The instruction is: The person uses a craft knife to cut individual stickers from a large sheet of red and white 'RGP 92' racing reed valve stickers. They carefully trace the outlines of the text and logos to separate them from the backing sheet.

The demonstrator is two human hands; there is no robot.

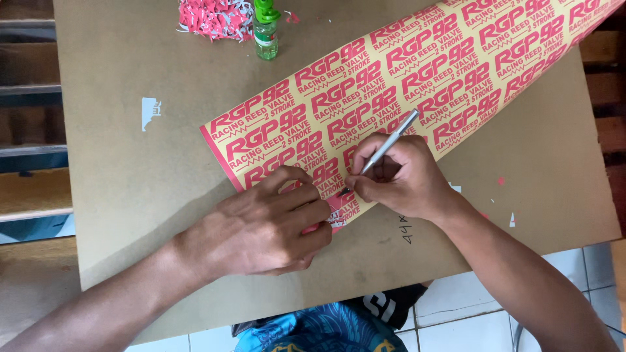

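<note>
A long yellow sticker sheet [417, 78] printed with rows of red lettering lies diagonally across a brown board [130, 163]. My left hand [267, 225] presses flat on the sheet's near corner, fingers curled over its edge. My right hand [401, 176] grips a thin silver craft knife [391, 140] like a pen, its tip down on the sheet just beside my left fingertips.
At the board's far edge stand a small green bottle [266, 29] and a pile of red and white sticker scraps [215, 16]. A white scrap [150, 112] sticks to the board on the left. Small red bits dot the right side. White floor tiles [574, 274] show below.
</note>
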